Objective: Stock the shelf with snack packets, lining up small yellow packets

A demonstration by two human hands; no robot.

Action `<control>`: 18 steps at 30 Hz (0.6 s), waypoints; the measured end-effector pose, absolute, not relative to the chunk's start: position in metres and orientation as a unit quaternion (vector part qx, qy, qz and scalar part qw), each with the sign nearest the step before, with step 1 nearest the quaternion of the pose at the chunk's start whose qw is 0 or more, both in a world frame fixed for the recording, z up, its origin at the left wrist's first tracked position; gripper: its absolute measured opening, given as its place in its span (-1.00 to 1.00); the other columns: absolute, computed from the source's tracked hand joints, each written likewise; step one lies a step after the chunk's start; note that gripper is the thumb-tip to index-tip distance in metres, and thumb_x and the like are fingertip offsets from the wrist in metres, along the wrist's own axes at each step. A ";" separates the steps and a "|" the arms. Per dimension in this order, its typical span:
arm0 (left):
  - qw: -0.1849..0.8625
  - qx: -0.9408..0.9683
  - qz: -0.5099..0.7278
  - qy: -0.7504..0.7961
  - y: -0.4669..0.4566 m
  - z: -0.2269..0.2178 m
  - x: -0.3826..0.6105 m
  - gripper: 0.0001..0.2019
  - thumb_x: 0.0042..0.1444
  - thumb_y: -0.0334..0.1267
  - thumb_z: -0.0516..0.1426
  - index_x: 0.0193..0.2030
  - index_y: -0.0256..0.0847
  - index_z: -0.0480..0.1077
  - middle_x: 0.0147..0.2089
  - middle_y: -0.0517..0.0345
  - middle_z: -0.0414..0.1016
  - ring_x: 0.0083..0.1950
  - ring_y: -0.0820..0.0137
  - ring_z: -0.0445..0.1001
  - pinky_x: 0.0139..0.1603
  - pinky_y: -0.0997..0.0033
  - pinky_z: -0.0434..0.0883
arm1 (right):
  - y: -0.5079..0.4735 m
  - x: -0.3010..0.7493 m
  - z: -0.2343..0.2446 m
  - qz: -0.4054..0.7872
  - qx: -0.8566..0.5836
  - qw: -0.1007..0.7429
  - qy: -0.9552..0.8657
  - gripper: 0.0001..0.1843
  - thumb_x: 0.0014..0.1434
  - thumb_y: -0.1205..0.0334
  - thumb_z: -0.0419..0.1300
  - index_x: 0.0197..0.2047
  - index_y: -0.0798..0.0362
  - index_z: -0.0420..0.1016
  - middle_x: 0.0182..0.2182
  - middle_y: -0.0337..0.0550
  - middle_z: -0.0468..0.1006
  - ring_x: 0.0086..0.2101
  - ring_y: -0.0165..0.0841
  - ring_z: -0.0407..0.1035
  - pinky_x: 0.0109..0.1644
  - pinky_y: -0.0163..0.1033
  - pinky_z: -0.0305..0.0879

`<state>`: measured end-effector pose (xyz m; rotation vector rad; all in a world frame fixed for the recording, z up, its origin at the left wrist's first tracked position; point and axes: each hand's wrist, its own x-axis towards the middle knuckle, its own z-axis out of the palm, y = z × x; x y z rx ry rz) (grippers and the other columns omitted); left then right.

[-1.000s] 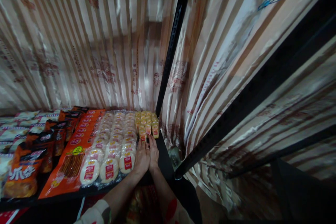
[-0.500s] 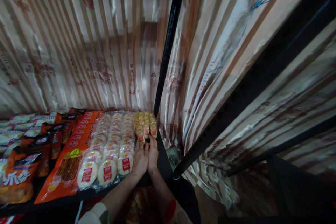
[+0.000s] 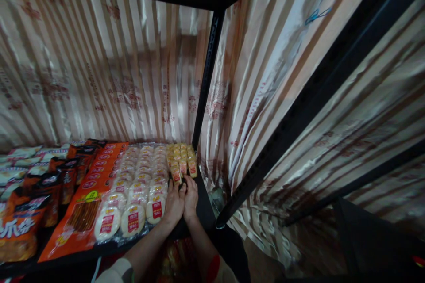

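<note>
Side by side on the dark shelf, my left hand (image 3: 174, 205) and my right hand (image 3: 191, 196) reach forward with fingers stretched out. Their fingertips are at the front of several small yellow snack packets (image 3: 179, 154) with red labels, packed in rows at the shelf's right end. Neither hand appears to grasp anything, though the undersides of the fingers are hidden. Just left of my left hand lie rows of round white crackers (image 3: 133, 219) in clear wrappers with red labels.
Further left are a long orange snack packet (image 3: 71, 219) and several orange-and-black snack bags (image 3: 23, 225). A dark metal shelf post (image 3: 207, 75) rises behind the yellow packets; another shelf post (image 3: 282, 146) slants across the right. Striped curtain sheeting (image 3: 99, 75) hangs behind.
The view has shifted slightly. Both hands stay at the front of the yellow packets, and the right fingers now appear a little more bent. The front packets sit slightly differently.
</note>
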<state>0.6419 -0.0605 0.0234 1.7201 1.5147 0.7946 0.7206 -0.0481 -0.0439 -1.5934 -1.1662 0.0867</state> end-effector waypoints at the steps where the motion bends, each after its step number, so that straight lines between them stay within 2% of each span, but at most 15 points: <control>1: 0.350 0.662 0.310 0.586 -0.059 0.021 0.642 -0.58 0.15 -0.24 -0.08 0.09 -0.38 0.32 0.32 -0.18 0.11 0.36 0.19 0.05 0.35 0.18 0.01 | -0.049 0.721 -0.043 0.040 -0.673 0.549 -0.494 -0.53 0.06 0.40 -0.08 -0.01 0.09 0.47 -0.05 -0.01 0.50 -0.03 -0.27 0.32 0.09 -0.10 0.21; 8: 0.345 0.664 0.320 0.581 -0.052 0.009 0.645 -0.59 0.12 -0.26 -0.07 0.08 -0.31 0.31 0.31 -0.12 0.14 0.37 0.22 0.02 0.35 0.18 0.01 | -0.046 0.722 -0.037 0.070 -0.662 0.557 -0.497 -0.49 0.05 0.39 -0.08 0.04 0.10 0.45 0.03 0.00 0.45 0.04 -0.28 0.29 0.16 -0.11 0.19; 13: 0.346 0.659 0.332 0.580 -0.048 0.005 0.648 -0.58 0.11 -0.28 -0.05 0.12 -0.29 0.29 0.32 -0.09 0.13 0.37 0.23 0.01 0.36 0.19 0.00 | -0.044 0.727 -0.033 0.113 -0.671 0.536 -0.500 -0.49 0.07 0.37 -0.10 0.05 0.15 0.45 0.00 0.05 0.47 0.01 -0.28 0.35 0.13 -0.13 0.25; 18: 0.340 0.651 0.337 0.589 -0.047 0.001 0.652 -0.54 0.13 -0.33 -0.10 0.16 -0.41 0.24 0.35 -0.18 0.05 0.38 0.24 -0.03 0.37 0.22 -0.03 | -0.046 0.733 -0.031 0.112 -0.674 0.525 -0.507 -0.47 0.10 0.35 -0.11 0.10 0.16 0.40 0.04 0.05 0.45 0.09 -0.27 0.28 0.18 -0.10 0.19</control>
